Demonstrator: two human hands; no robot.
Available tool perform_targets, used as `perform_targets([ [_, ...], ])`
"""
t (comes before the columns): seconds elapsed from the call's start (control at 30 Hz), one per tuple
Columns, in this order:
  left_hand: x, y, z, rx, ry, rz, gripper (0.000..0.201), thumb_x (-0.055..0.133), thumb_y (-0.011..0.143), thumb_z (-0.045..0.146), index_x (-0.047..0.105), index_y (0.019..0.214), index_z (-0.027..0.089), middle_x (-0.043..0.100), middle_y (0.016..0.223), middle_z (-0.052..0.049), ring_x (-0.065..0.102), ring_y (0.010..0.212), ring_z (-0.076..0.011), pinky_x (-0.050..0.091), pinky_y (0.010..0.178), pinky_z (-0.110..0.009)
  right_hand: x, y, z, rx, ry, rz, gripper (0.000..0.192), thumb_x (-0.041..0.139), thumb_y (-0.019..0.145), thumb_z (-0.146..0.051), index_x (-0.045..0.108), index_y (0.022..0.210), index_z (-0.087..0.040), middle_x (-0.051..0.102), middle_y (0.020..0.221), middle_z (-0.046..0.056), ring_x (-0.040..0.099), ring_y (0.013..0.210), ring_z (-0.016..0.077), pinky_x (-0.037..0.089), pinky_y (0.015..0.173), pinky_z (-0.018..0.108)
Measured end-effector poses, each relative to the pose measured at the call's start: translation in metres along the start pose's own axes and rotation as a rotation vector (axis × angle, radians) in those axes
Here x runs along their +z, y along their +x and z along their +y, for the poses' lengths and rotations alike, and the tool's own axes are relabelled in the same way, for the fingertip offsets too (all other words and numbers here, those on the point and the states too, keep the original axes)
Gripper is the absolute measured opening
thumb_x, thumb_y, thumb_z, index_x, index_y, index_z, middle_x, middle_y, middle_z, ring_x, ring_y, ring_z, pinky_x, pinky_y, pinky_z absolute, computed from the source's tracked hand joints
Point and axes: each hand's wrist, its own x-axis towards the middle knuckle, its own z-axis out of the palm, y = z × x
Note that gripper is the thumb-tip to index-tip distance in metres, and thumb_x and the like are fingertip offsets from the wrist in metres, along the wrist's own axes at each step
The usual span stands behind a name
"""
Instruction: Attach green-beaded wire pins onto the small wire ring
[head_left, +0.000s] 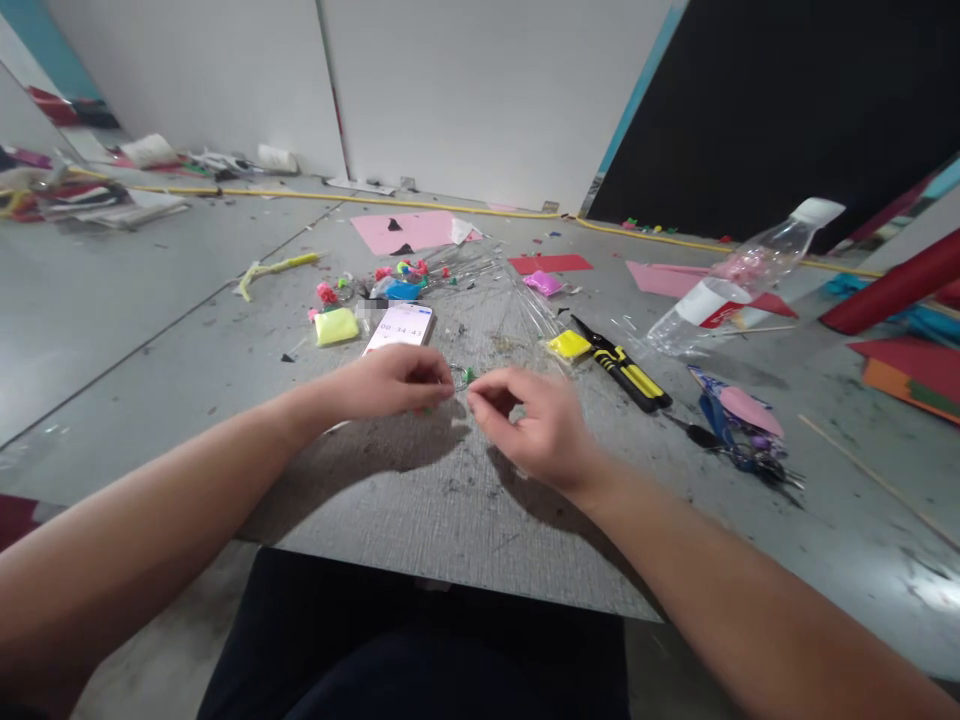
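My left hand (401, 382) is pinched at the middle of the table, with its fingertips on a thin wire loop (459, 372). Facing it, my right hand (529, 418) is also pinched, thumb against forefinger, at the other side of the loop. A small green lump (469, 375), perhaps clay, shows just above the gap between the fingertips. Some green and red peeks out under my left hand. Just beyond that hand lies a phone (403, 328) with a running timer. What exactly sits inside the right fingertips is too small to make out.
Yellow-and-black pliers (630, 375) and a yellow packet (570, 345) lie right of centre. Farther right are a clear plastic bottle (720, 290) and keys (757, 462). Thin strands (502, 275), colourful lumps (409, 270), a pale yellow packet (336, 326) and pink paper (412, 230) lie beyond my hands.
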Motion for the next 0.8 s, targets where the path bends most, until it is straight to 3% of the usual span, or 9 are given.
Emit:
perform_targets([
  [0.07, 0.003, -0.005, 0.007, 0.013, -0.012, -0.128, 0.016, 0.059, 0.086, 0.032, 0.064, 0.088, 0.017, 0.061, 0.068, 0.001, 0.055, 0.059, -0.0102, 0.041, 0.053, -0.022, -0.002, 0.0, -0.005, -0.075, -0.01, -0.033, 0.005, 0.061, 0.088, -0.02, 0.065, 0.085, -0.022, 0.067, 0.07, -0.001, 0.058, 0.059, 0.0117, 0.049, 0.058, 0.027],
  [0.3, 0.003, -0.018, 0.018, -0.098, -0.295, -0.195, 0.012, 0.061, 0.088, 0.029, 0.063, 0.083, 0.018, 0.059, 0.067, 0.002, 0.052, 0.05, -0.0073, 0.04, 0.046, -0.02, -0.002, -0.001, -0.006, -0.132, 0.134, -0.097, 0.006, 0.064, 0.091, -0.02, 0.069, 0.093, -0.021, 0.063, 0.076, 0.001, 0.056, 0.065, 0.0124, 0.049, 0.061, 0.028],
  [0.8, 0.007, -0.022, 0.025, -0.15, -0.422, -0.173, 0.007, 0.064, 0.082, 0.02, 0.063, 0.076, 0.016, 0.058, 0.061, 0.004, 0.054, 0.049, -0.0069, 0.043, 0.046, -0.019, -0.001, -0.003, -0.013, -0.099, 0.217, -0.08, 0.013, 0.065, 0.089, -0.016, 0.073, 0.097, -0.022, 0.068, 0.085, 0.004, 0.062, 0.071, 0.0137, 0.052, 0.06, 0.028],
])
